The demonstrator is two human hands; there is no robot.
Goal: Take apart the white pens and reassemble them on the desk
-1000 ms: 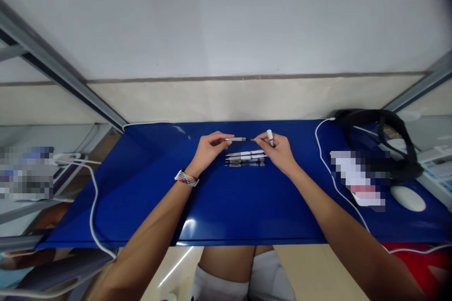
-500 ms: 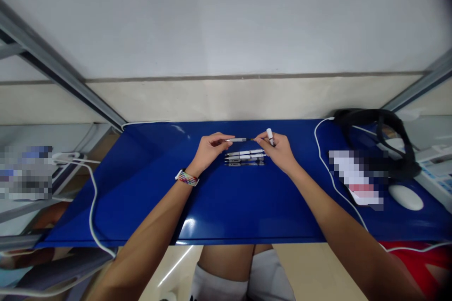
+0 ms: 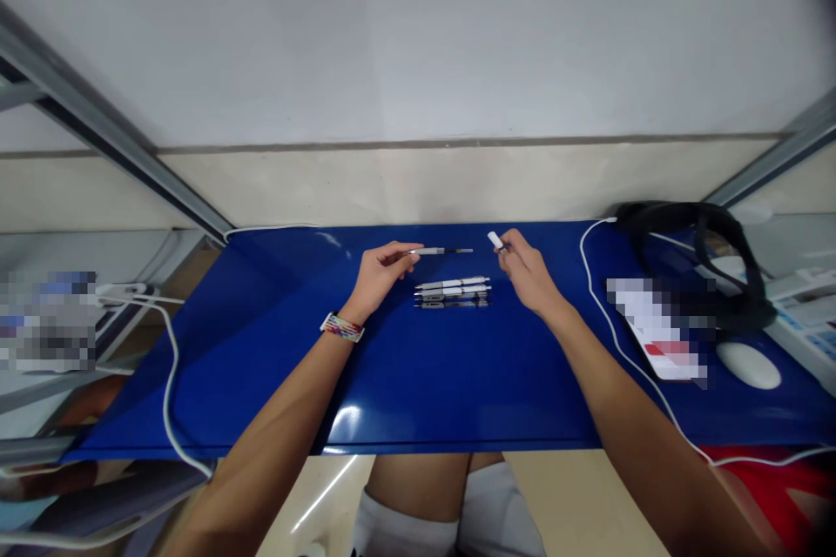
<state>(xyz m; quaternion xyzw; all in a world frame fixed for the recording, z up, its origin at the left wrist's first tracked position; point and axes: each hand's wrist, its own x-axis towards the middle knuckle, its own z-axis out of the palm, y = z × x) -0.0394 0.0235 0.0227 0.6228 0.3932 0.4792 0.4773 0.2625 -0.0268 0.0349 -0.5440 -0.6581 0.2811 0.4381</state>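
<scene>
My left hand (image 3: 380, 280) pinches the grey front section of a pen (image 3: 429, 251) between thumb and fingertips, and a thin refill sticks out of it to the right. Across a small gap, my right hand (image 3: 528, 277) is closed around the white pen barrel (image 3: 495, 240), whose end points up and left out of the fist. Just below and between the hands, several pens lie side by side on the blue table (image 3: 444, 374): white-barrelled pens (image 3: 454, 285) at the back and a darker, clear-looking pen (image 3: 454, 305) nearest me.
A white mouse (image 3: 749, 365), a blurred-out phone-like slab (image 3: 659, 331) and a black strap-like headset (image 3: 738, 252) are at the right. White cables (image 3: 597, 305) run down both sides of the table. A wall (image 3: 405, 183) stands behind it, with metal frame posts (image 3: 176, 183) at the sides.
My hands have moved apart: the right one went right with the white barrel, its fingers leaving the refill end. The left hand shifted slightly left with the grey pen section, exposing more refill.
</scene>
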